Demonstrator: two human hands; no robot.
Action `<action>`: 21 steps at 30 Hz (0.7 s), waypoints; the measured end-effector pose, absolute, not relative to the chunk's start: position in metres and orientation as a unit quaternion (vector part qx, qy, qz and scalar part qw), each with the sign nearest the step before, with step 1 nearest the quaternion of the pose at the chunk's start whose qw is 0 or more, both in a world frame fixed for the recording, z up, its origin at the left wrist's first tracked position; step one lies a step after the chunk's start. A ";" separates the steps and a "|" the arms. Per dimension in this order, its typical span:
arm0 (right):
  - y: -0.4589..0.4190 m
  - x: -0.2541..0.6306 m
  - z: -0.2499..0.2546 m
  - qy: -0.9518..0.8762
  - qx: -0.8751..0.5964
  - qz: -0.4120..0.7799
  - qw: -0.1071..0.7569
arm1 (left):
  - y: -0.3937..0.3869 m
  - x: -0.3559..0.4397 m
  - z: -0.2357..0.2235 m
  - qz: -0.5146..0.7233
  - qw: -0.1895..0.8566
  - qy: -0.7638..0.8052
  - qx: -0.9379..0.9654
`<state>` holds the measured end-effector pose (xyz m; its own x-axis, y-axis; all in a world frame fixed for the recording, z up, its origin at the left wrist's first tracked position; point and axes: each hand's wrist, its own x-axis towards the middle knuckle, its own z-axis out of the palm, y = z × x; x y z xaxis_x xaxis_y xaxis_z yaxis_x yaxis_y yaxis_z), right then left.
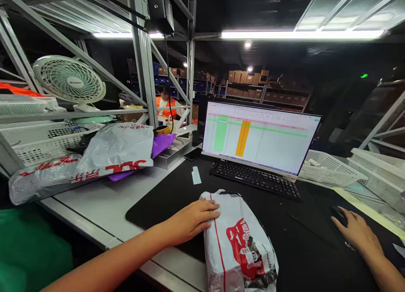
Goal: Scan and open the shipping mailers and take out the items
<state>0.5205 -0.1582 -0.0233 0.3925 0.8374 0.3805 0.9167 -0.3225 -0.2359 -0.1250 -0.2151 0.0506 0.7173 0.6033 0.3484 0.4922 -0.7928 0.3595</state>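
A white plastic mailer parcel (223, 241) with red and black print lies at the front of the black desk mat (164, 199). My left hand (199, 218) rests on its upper left side, fingers stretched flat over the surface. At the right, my right hand (357, 231) is curved over a black computer mouse (339, 216). Beyond the parcel are a black keyboard (253, 178) and a monitor (262, 136), whose screen shows a spreadsheet with green and orange columns. A small pale slip of paper (196, 175) lies left of the keyboard.
Grey and purple mailer bags (117, 151) are piled at the left, beside white baskets (41, 140). A fan (69, 79) stands on the shelf above. More white baskets (332, 167) stand right of the monitor. A person in an orange vest (164, 108) is behind the metal frame.
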 end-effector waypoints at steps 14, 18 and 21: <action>-0.150 0.522 -0.024 -0.548 -0.800 -0.103 0.222 | -0.166 -0.122 0.046 0.270 0.251 0.472 0.801; -0.149 0.514 -0.026 -0.548 -0.796 -0.113 0.231 | -0.157 -0.118 0.040 0.253 0.364 0.469 0.764; -0.155 0.503 -0.019 -0.547 -0.794 -0.127 0.235 | -0.158 -0.112 0.037 0.306 0.358 0.482 0.739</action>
<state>0.5027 -0.1547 -0.0194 0.3700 0.8079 0.4586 0.9274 -0.2919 -0.2340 -0.1123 -0.1584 0.0366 0.3485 0.9312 0.1070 0.4937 -0.2794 0.8235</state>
